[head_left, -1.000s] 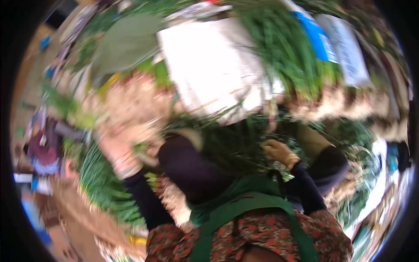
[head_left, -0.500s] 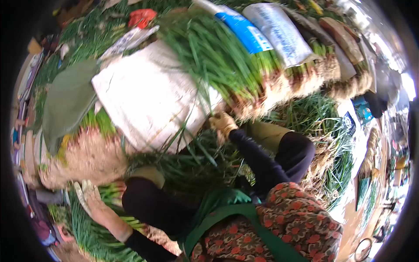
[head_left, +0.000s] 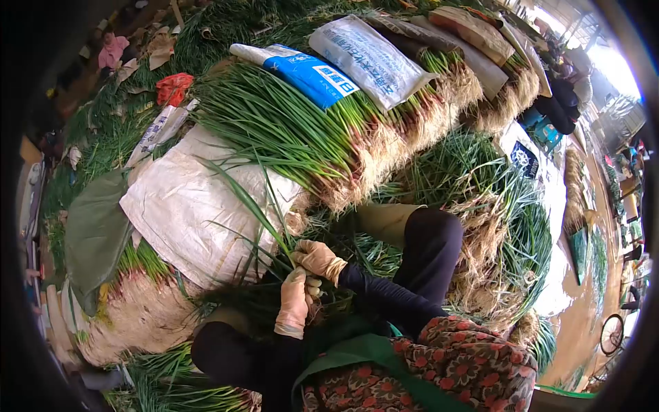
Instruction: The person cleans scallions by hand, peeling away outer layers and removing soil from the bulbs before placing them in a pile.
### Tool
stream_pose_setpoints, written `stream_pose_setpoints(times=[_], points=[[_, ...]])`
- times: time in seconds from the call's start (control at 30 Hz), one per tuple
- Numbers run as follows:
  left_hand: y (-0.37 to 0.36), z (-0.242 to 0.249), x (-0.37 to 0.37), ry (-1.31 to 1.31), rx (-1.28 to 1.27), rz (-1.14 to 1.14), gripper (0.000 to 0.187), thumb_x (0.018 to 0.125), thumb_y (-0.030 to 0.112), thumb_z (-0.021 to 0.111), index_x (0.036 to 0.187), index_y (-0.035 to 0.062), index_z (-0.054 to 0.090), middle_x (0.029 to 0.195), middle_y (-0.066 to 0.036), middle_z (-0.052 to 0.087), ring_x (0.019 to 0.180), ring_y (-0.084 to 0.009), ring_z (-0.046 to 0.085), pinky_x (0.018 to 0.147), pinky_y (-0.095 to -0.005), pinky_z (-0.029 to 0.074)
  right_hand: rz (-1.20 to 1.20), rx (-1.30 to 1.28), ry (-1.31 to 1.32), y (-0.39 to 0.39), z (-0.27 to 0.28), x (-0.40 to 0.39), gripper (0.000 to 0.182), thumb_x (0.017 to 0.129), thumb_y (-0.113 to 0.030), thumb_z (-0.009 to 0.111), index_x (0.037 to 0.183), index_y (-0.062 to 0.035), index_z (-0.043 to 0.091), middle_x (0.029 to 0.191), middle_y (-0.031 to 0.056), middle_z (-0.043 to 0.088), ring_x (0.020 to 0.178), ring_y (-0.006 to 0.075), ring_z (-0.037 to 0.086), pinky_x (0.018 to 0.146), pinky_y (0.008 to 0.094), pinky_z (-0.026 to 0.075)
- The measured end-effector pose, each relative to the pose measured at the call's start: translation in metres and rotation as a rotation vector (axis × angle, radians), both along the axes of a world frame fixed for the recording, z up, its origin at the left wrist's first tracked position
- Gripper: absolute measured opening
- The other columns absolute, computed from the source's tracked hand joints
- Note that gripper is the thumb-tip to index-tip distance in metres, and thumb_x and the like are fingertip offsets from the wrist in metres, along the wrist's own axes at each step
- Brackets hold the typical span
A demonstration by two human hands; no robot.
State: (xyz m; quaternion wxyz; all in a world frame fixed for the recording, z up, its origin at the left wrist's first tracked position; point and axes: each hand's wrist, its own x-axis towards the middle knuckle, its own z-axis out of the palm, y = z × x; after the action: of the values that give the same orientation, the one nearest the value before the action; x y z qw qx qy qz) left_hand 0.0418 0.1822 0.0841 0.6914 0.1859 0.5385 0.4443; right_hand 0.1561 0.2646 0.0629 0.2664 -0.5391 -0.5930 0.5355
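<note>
Both my hands wear pale gloves and meet above my lap. My right hand [head_left: 319,259] is closed round the lower stems of a few scallions [head_left: 259,214], whose long green leaves fan up and left across a white sack [head_left: 199,192]. Just below it, touching or nearly so, my left hand [head_left: 295,302] has its fingers curled round the root end of the same scallions. The roots themselves are mostly hidden by the fingers. Beyond my hands lies a thick row of scallions [head_left: 274,117] with reddish bases and pale roots.
A blue and white sack [head_left: 309,74] and a white printed sack [head_left: 371,58] cover parts of the row. A dark green cloth [head_left: 99,230] lies at left. Loose scallions with tangled roots [head_left: 480,254] are heaped beside my right knee [head_left: 439,240]. A bicycle wheel [head_left: 611,334] stands far right.
My left hand has come from the lower left, where its fingers were stretched out, to meet my right hand. My right hand has drawn down and left with the scallions. The view has shifted.
</note>
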Motion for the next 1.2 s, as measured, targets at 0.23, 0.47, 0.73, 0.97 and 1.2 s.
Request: stream_pose_setpoints(times=[0.23, 0.47, 0.73, 0.97, 1.2], points=[[0.009, 0.044, 0.0, -0.015, 0.107, 0.107, 0.038, 0.097, 0.035, 0.043, 0.116, 0.0053, 0.055, 0.083, -0.009, 0.066, 0.049, -0.0062, 0.048, 0.042, -0.0206, 0.039, 0.401, 0.31, -0.689, 0.053, -0.016, 0.071, 0.022, 0.084, -0.024, 0.055, 0.095, -0.0055, 0.061, 0.089, 0.013, 0.063, 0.085, 0.0259, 0.061, 0.074, 0.0362, 0.05], [0.021, 0.029, -0.018, -0.347, 0.091, 0.001, 0.037, 0.096, 0.027, 0.046, 0.128, 0.0096, 0.052, 0.063, 0.005, 0.049, 0.047, -0.0043, 0.035, 0.041, -0.0211, 0.027, -0.394, 0.462, -0.658, 0.185, 0.044, 0.136, 0.021, 0.088, -0.025, 0.055, 0.098, -0.0083, 0.063, 0.074, 0.0101, 0.064, 0.062, 0.0231, 0.06, 0.056, 0.0363, 0.049], [0.037, 0.01, -0.009, -0.131, 0.055, 0.155, 0.035, 0.096, 0.023, 0.046, 0.123, 0.0023, 0.053, 0.108, -0.007, 0.063, 0.096, -0.0159, 0.06, 0.081, -0.0274, 0.049, 0.369, 0.566, -0.437, 0.016, 0.033, 0.03, 0.034, 0.091, -0.04, 0.047, 0.105, -0.0111, 0.06, 0.085, 0.0158, 0.065, 0.073, 0.0357, 0.063, 0.066, 0.0432, 0.052], [0.029, -0.001, 0.002, -0.125, -0.069, 0.27, 0.024, 0.092, 0.028, 0.056, 0.096, 0.0045, 0.057, 0.075, -0.003, 0.061, 0.059, -0.0134, 0.06, 0.043, -0.0234, 0.045, 0.181, -0.217, 0.106, 0.025, 0.05, 0.018, 0.034, 0.091, -0.026, 0.056, 0.114, -0.0016, 0.056, 0.077, 0.0104, 0.065, 0.074, 0.0157, 0.065, 0.06, 0.026, 0.052], [0.018, -0.009, -0.005, -0.14, 0.013, 0.193, 0.025, 0.094, 0.027, 0.052, 0.094, 0.0022, 0.055, 0.075, -0.007, 0.06, 0.062, -0.0162, 0.062, 0.054, -0.0303, 0.054, 0.208, 0.11, -0.104, 0.023, 0.023, 0.002, 0.027, 0.085, -0.026, 0.064, 0.099, -0.0029, 0.064, 0.079, 0.0147, 0.065, 0.072, 0.023, 0.064, 0.066, 0.0334, 0.05]])
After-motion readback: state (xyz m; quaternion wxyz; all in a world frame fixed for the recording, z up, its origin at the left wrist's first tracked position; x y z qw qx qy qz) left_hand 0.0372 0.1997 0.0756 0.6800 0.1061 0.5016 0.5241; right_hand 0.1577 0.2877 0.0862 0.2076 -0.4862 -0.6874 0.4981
